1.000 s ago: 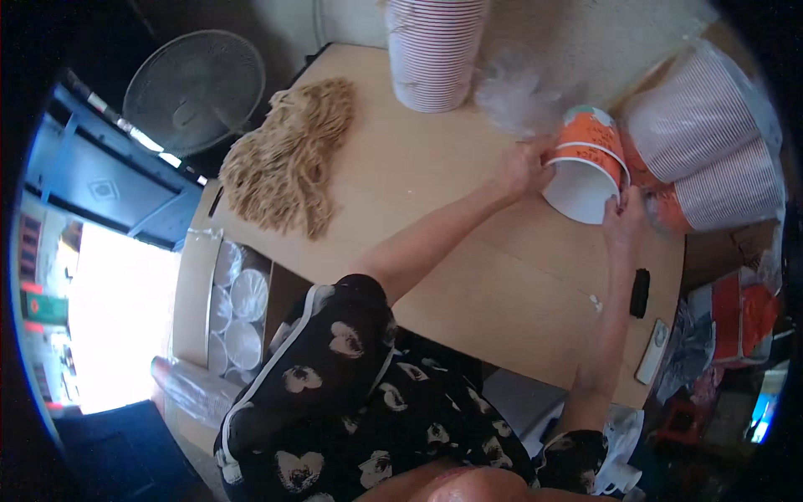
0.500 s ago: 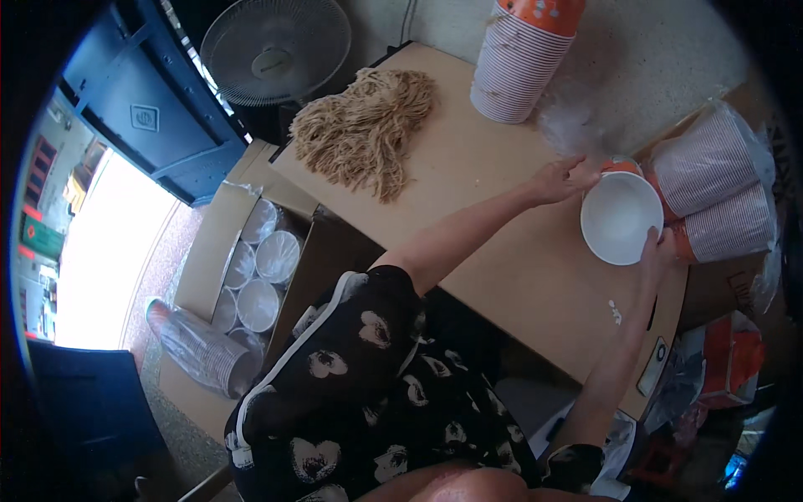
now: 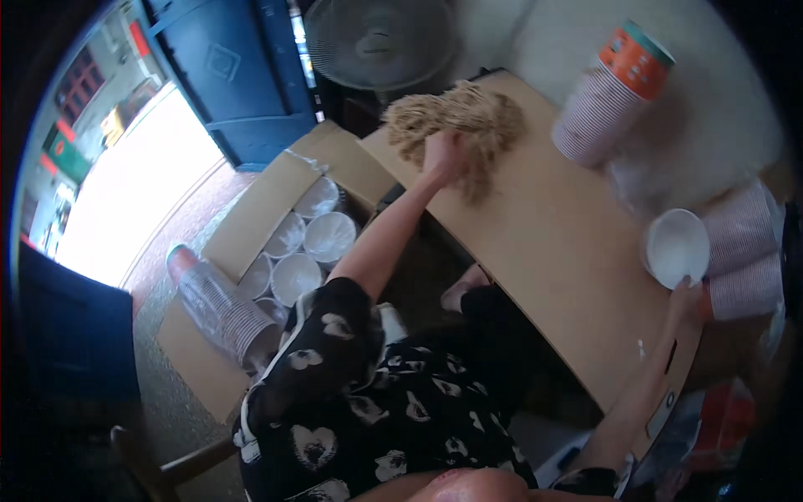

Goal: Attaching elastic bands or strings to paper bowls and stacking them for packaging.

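Bent at the far end of the table, my left hand (image 3: 447,156) is in the heap of tan, cord-like strands (image 3: 468,113). Its fingers curl into the near side and look closed on some strands, though the tips are partly hidden. At the right end, my right hand (image 3: 687,294) grips the lower rim of a white paper bowl (image 3: 677,248). The bowl is tilted with its white inside facing me. It stands beside two wrapped stacks of paper bowls (image 3: 740,230), which lie on their sides.
A tall stack of orange-and-white paper bowls (image 3: 613,96) stands at the table's (image 3: 544,226) back edge. To the left, an open carton (image 3: 259,209) holds several wrapped bowl stacks, with another wrapped stack (image 3: 222,314) on its flap. A fan (image 3: 376,38) and a blue door (image 3: 230,79) are behind.
My left hand has left the bowl and swung left to the tan strands. My right hand still holds the bowl. The whole view has shifted, with the table now lower and farther right.
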`<state>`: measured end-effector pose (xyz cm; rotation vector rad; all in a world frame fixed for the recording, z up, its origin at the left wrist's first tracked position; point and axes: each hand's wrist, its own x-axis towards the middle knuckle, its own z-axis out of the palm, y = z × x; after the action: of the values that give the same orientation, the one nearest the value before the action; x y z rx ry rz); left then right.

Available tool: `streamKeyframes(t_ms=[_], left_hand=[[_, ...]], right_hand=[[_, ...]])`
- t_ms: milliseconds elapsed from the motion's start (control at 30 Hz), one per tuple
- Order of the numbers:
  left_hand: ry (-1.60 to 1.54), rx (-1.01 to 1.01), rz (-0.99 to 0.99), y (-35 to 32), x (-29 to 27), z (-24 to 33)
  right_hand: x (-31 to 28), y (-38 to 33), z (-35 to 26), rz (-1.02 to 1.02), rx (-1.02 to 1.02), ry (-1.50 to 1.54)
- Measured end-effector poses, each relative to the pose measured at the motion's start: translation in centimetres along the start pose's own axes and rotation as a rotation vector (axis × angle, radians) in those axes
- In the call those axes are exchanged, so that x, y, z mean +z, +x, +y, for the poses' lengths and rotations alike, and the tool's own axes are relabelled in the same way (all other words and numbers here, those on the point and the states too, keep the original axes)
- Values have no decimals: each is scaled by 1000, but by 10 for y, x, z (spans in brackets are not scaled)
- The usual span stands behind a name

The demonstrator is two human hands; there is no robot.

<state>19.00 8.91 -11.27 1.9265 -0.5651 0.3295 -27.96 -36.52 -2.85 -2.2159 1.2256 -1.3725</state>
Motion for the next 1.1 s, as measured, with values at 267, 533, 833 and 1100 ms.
streamKeyframes(t_ms=[267, 533, 833, 1100], left_hand=[[5, -110, -227, 17, 5, -22], [-339, -199, -361, 19, 4, -3], [-813, -477, -493, 12, -17, -35], [-957, -578, -509, -3, -58, -37]], right_hand=[[9, 32, -4, -44, -144, -172], [-12, 28, 65, 227, 198, 244], [-29, 51, 33, -105, 369, 510], [40, 59, -15, -48, 536, 832]])
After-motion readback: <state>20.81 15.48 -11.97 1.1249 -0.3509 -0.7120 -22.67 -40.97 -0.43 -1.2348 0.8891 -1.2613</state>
